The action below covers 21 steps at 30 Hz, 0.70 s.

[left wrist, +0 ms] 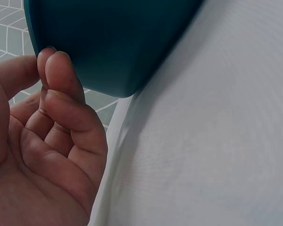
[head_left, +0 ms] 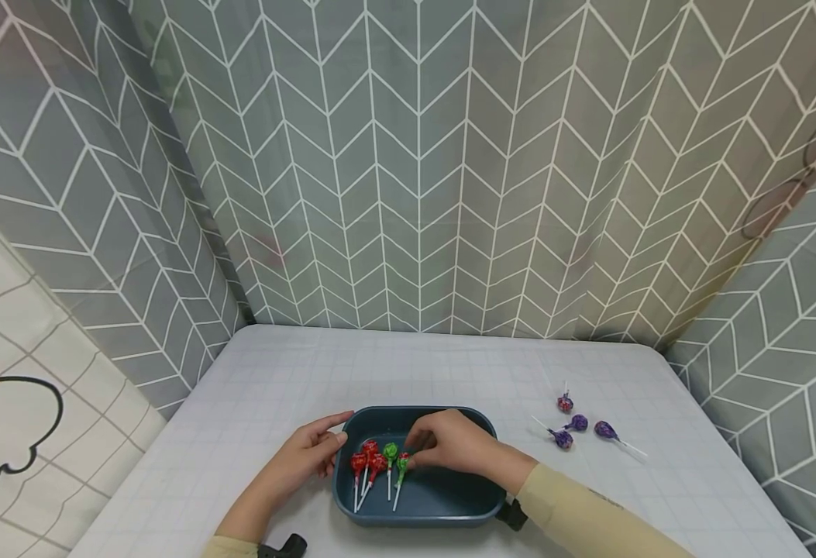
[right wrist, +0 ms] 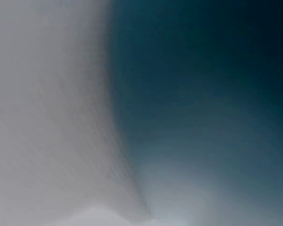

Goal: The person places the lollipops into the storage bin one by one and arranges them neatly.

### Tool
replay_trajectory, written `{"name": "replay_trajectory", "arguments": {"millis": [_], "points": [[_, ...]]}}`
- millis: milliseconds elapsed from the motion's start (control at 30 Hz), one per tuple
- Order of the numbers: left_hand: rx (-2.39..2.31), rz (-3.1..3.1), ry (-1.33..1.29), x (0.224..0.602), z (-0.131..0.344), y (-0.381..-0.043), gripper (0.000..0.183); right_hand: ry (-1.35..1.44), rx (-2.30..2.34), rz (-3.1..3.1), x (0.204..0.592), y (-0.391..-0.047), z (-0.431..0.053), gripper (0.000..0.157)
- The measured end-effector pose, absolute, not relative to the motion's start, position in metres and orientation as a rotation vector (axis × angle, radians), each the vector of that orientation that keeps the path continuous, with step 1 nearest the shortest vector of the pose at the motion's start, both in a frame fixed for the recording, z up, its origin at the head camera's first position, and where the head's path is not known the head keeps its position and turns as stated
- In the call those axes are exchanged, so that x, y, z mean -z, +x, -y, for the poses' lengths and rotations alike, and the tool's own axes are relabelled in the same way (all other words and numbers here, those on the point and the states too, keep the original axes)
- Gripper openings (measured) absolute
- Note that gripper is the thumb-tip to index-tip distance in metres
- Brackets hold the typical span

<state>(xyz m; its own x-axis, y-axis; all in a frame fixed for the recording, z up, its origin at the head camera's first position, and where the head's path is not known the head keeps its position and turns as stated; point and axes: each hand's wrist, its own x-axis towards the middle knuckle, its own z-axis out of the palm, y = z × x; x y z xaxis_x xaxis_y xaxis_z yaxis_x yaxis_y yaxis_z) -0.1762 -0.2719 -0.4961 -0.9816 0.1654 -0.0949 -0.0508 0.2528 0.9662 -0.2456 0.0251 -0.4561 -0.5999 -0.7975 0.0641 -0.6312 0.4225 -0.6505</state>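
A dark blue tray (head_left: 449, 508) sits near the table's front edge. Along its left half lie several red lollipops (head_left: 359, 463) and a green lollipop (head_left: 390, 451), white sticks toward me. Inside the tray, my right hand (head_left: 452, 443) pinches another green lollipop (head_left: 402, 465) by its wrapped head; the stick slants down to the tray floor. At the tray's left end rests my left hand (head_left: 303, 453), fingers loosely bent, fingertips against the outer wall (left wrist: 108, 52) in the left wrist view. The right wrist view has only the blurred tray wall (right wrist: 179, 117).
Several purple lollipops (head_left: 606, 430) lie scattered on the white tablecloth (head_left: 296, 364), to the right of the tray, with a red and purple lollipop (head_left: 565, 402) behind them. Patterned grey curtains (head_left: 414, 194) surround the table at the back and sides.
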Motion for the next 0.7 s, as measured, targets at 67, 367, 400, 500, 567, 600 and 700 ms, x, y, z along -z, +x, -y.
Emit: {"name": "replay_trajectory", "arguments": {"millis": [67, 367, 400, 500, 567, 600, 700], "points": [[-1.818, -2.337, 0.106, 0.496, 0.272, -0.176, 0.051, -1.24, 0.967, -2.428, 0.453, -0.245, -0.028, 0.028], [-1.815, -2.345, 0.118, 0.496, 0.272, -0.176, 0.05, -1.166, 1.077, -2.451, 0.437, -0.251, -0.05, 0.033], [-1.815, -2.345, 0.119, 0.496, 0.272, -0.176, 0.049, -1.159, 1.085, -2.46, 0.435, -0.252, -0.053, 0.033], [-1.818, -2.342, 0.118, 0.496, 0.272, -0.177, 0.049, -1.139, 1.109, -2.501, 0.43, -0.254, -0.065, 0.036], [-1.818, -2.342, 0.119, 0.496, 0.272, -0.177, 0.049, -1.115, 1.139, -2.525, 0.427, -0.255, -0.073, 0.036], [-1.819, -2.34, 0.117, 0.496, 0.272, -0.177, 0.049, -1.104, 1.151, -2.538, 0.426, -0.256, -0.077, 0.035], [-1.815, -2.34, 0.111, 0.496, 0.272, -0.176, 0.05, -1.056, 1.175, -2.579, 0.424, -0.258, -0.089, 0.033]]}}
